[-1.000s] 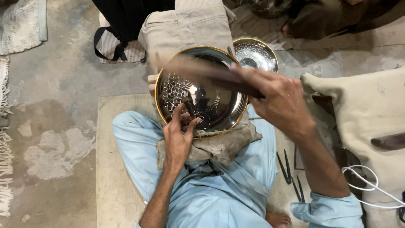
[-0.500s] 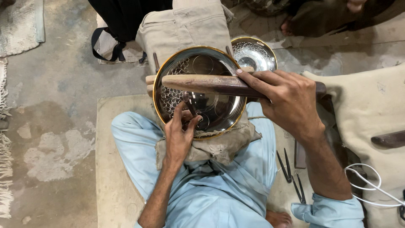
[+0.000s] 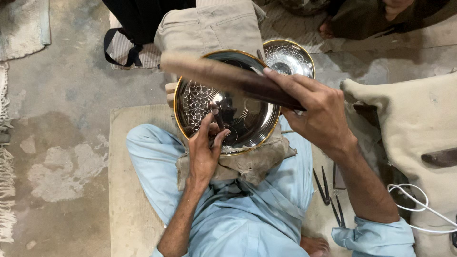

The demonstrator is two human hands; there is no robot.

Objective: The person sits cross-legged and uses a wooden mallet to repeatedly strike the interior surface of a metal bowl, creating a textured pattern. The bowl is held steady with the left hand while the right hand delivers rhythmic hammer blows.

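Head view. A round, polished metal plate (image 3: 228, 102) with a gold-coloured rim lies on a worn, crumpled cloth pad (image 3: 247, 164) over the person's lap, which is clothed in pale blue fabric. The plate's left part carries a fine engraved net pattern; the rest is smooth and mirror-bright with faint concentric rings. The left hand (image 3: 203, 152) rests on the plate's near rim, fingers pinched closed around a short dark metal punch (image 3: 219, 119) whose tip stands on the plate surface. The right hand (image 3: 319, 114) is wrapped firmly around the dark end of a long wooden mallet stick (image 3: 223, 78), blurred along its pale end, which lies across the plate above it (contact with the punch cannot be told). A second, smaller engraved bowl (image 3: 290, 59) sits just beyond the plate's far right rim. Slim dark metal tools (image 3: 328, 195) lie on the mat beside the right forearm, with a white cable (image 3: 419, 204) further right. The floor is rough concrete.

Against the frame half a second earlier, the stick has tilted, its pale end now raised toward upper left; the plate and left hand are unchanged.
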